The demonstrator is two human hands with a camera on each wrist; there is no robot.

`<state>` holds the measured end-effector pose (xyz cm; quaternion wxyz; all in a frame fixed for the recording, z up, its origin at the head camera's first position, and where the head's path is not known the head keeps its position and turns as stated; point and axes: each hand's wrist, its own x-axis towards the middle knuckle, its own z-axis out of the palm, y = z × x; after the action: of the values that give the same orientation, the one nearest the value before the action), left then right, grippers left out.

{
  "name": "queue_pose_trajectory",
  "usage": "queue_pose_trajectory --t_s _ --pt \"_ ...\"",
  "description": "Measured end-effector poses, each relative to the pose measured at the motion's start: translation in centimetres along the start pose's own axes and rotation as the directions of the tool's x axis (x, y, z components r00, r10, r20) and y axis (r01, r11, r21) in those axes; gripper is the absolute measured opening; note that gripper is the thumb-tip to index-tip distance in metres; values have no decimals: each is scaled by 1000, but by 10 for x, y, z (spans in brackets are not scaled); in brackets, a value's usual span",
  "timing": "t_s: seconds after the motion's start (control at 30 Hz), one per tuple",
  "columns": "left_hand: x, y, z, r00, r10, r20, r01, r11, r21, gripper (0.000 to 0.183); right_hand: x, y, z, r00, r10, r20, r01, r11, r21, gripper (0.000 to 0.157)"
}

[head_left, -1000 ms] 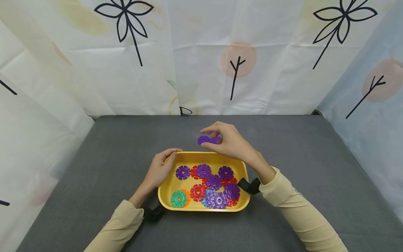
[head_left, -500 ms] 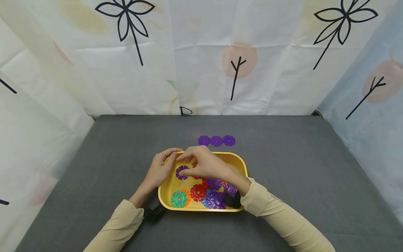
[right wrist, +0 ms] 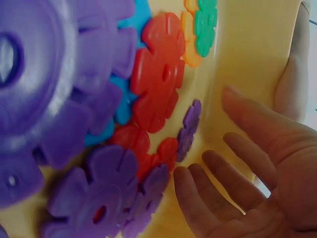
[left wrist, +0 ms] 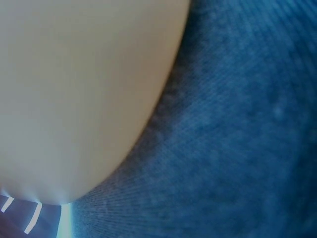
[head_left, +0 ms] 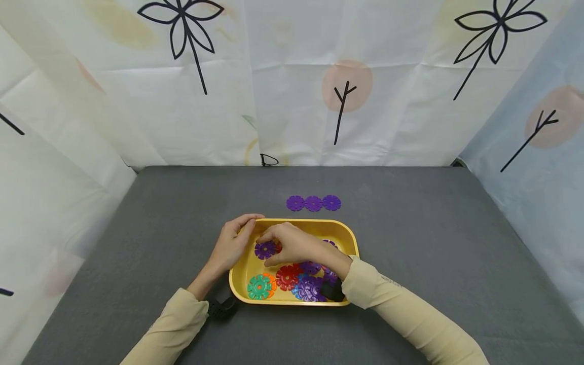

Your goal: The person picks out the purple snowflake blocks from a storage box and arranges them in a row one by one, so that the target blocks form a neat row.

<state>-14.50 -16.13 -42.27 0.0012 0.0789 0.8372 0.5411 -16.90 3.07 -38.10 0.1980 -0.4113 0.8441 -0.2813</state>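
A yellow plastic tray [head_left: 237, 298] holds several flower-shaped plastic discs. My left hand [head_left: 232, 246] holds the tray's far left corner, with thumb and fingers at the rim. Inside the tray, my right hand [head_left: 296, 244] reaches over the discs with its fingers spread and nothing between them. Near its fingertips lies a purple flower disc [head_left: 263, 250], also visible as a thin purple disc [right wrist: 189, 130] in the right wrist view. A red disc [head_left: 287, 277] lies nearer the front. The right hand and wrist hide some discs. The left wrist view shows mostly blurred skin [left wrist: 74, 89].
Three purple discs [head_left: 313, 204] lie in a row on the grey table [head_left: 410, 218], just behind the tray. A green disc [head_left: 259, 287] overlaps an orange one at the tray's front left. Printed white cloth [head_left: 292, 116] stands behind the table.
My right hand has let go of a purple disc at the row behind the tray, then come left and down into the tray. The left hand stays at the corner.
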Motion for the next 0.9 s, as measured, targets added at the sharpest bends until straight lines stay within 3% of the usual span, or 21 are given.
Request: queue_pose_trajectory --t_s 0.27,0.57,0.9 --pt "0 0 1 1000 5 -1 -5 1000 3 34 4 6 6 997 14 74 -10 999 -46 49" --pt "0 0 1 1000 4 -5 -4 1000 -9 35 4 4 10 997 -13 72 23 990 -141 49" --pt "-1 0 1 1000 -3 -6 3 1000 -3 34 3 0 13 996 52 65 -41 986 -164 46"
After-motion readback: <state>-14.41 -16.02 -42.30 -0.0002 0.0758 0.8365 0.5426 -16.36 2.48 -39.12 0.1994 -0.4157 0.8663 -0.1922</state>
